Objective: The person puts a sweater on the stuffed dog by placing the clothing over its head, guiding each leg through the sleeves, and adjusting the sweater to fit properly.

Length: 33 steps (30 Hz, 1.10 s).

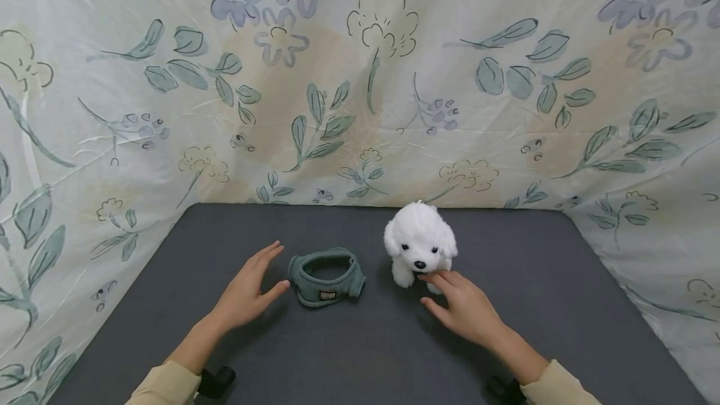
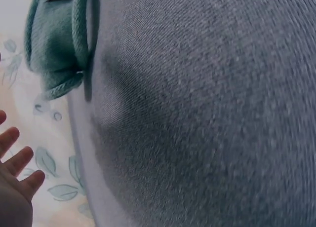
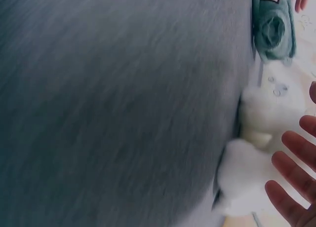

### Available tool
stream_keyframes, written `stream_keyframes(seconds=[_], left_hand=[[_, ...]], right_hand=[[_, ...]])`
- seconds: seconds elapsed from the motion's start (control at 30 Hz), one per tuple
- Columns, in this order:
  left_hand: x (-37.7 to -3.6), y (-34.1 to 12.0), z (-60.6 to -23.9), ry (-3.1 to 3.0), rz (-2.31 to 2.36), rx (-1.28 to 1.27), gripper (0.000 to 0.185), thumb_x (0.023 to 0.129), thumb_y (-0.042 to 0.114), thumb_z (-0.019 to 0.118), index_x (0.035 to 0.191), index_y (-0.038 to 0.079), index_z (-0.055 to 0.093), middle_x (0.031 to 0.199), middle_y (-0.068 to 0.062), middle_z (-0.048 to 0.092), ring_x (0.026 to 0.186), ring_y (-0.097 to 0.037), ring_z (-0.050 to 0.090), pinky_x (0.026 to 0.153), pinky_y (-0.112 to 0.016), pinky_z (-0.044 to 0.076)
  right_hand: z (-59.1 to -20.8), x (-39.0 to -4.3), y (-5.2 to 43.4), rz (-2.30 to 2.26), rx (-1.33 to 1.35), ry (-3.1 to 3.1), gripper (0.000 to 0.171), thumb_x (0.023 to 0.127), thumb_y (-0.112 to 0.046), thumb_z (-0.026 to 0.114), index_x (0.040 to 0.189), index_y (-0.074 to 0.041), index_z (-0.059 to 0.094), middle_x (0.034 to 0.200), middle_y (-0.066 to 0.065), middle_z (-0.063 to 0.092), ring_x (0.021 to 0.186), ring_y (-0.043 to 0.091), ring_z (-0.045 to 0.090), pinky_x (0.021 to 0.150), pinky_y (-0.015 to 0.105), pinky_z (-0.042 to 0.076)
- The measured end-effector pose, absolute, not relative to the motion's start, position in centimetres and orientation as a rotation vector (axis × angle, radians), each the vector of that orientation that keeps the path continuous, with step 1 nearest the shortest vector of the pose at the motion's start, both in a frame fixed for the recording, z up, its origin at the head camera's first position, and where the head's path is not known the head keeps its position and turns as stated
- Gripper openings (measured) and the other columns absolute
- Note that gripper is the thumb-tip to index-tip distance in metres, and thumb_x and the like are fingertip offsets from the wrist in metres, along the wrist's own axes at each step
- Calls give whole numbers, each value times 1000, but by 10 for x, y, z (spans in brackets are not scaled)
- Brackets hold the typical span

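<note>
Both open, empty: right hand [image 1: 464,311] at fluffy white toy dog [image 1: 420,244], left hand [image 1: 247,292] beside green harness [image 1: 326,277].

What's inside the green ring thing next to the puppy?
Inside the green collar only the grey mat shows through the hole. What lies under its fabric is covered. The left hand is beside it, not inside.

Both forearms wear cream long sleeves [image 1: 169,386]; a black wrist-mounted device [image 1: 216,382] sits at each cuff, lower frame.
</note>
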<state>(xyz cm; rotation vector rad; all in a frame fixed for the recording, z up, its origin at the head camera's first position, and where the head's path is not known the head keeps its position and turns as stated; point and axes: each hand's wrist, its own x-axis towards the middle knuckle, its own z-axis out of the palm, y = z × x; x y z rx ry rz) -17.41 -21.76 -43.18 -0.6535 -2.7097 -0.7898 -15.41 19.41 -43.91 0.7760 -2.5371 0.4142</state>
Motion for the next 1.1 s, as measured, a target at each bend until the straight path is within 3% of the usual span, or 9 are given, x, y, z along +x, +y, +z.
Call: stream_keyframes(seconds=[0.27, 0.53, 0.77, 1.1], left_hand=[[-176, -213, -438, -2752, -793, -608, 63, 91, 39, 55, 143, 11, 33, 148, -11, 29, 132, -33, 32, 95, -55, 36], [-183, -211, -441, -2742, -796, -572, 61, 90, 33, 59, 141, 9, 35, 145, -14, 33, 130, -35, 34, 95, -57, 35], [-189, -206, -444, -2752, -774, -583, 60, 87, 22, 64, 139, 8, 39, 143, -14, 37, 128, -35, 37, 95, -55, 37], [-190, -198, -443, -2772, -772, -622, 56, 85, 20, 66, 135, 7, 45, 142, -13, 40, 128, -35, 38, 95, -55, 37]], right_hand=[[-446, -159, 166, 557, 755, -2561, 45, 75, -30, 76, 116, -18, 63, 108, 1, 62, 93, 16, 61, 68, 33, 51], [-448, -168, 135, 721, 727, -2596, 47, 79, -32, 72, 121, -16, 60, 109, 1, 63, 87, 15, 63, 68, 30, 50], [-448, -173, 108, 824, 656, -2626, 48, 82, -35, 68, 125, -15, 57, 114, 3, 62, 100, 17, 60, 79, 36, 49], [-453, -177, 80, 881, 624, -2636, 54, 81, -34, 69, 127, -11, 55, 116, 5, 62, 104, 19, 59, 84, 35, 48]])
